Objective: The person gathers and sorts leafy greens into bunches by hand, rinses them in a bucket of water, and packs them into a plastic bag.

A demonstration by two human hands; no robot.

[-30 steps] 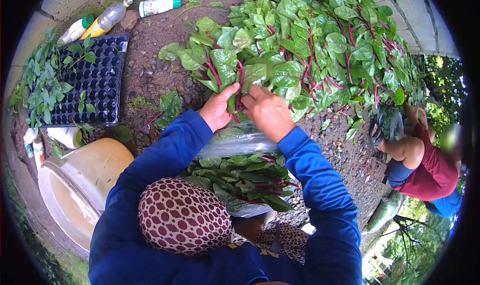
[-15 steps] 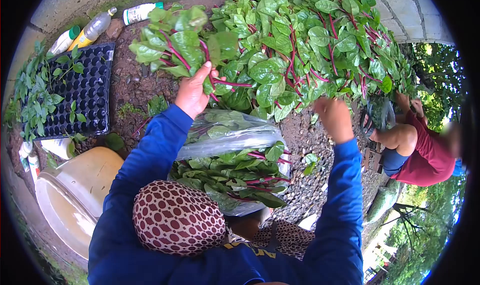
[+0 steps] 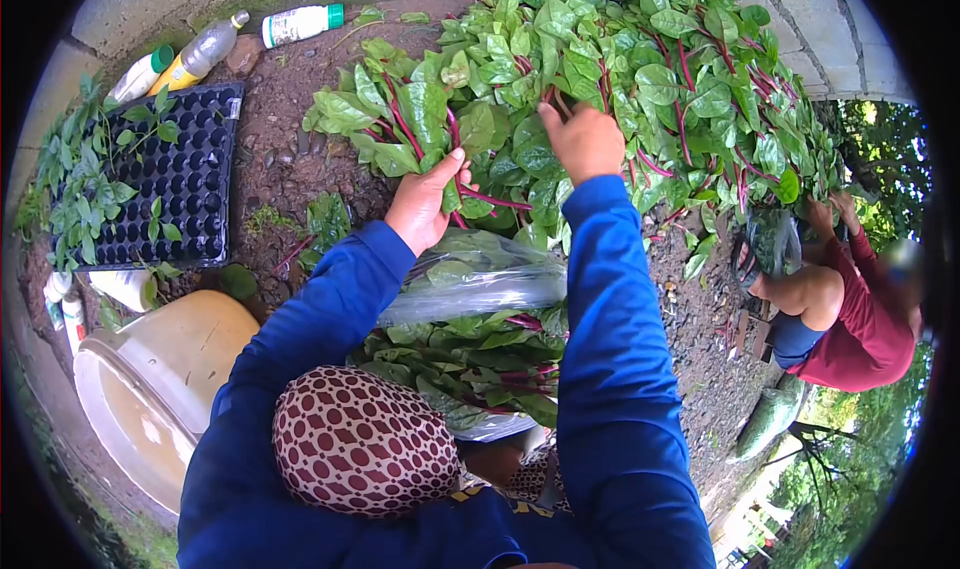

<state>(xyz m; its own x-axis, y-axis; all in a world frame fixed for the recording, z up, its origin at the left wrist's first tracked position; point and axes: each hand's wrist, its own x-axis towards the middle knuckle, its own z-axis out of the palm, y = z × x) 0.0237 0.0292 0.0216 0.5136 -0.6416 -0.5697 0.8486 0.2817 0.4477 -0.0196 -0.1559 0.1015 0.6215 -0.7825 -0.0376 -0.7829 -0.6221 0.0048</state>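
My left hand (image 3: 428,199) is closed round a bunch of red-stemmed Malabar spinach (image 3: 405,119), its thumb over the stems and the leaves fanning out beyond it. At the near side of a big heap of the same spinach (image 3: 660,84), my right hand (image 3: 583,141) is closed, thumb and forefinger pinching in among the leaves; the pinched part is mostly hidden. Below my hands lies a clear plastic bag (image 3: 480,294), with more spinach (image 3: 450,364) inside, its stems pointing right.
A black seedling tray (image 3: 190,184), several bottles (image 3: 300,26) and a pale plastic tub (image 3: 165,369) stand on the left. A co-worker in a maroon shirt (image 3: 850,334) crouches at right, hands near a plastic bag (image 3: 775,244). A low concrete edge (image 3: 800,29) runs behind the heap.
My right hand has moved left and forward from over the gravel into the leaves. My left hand, still holding its bunch, has shifted slightly right and toward me.
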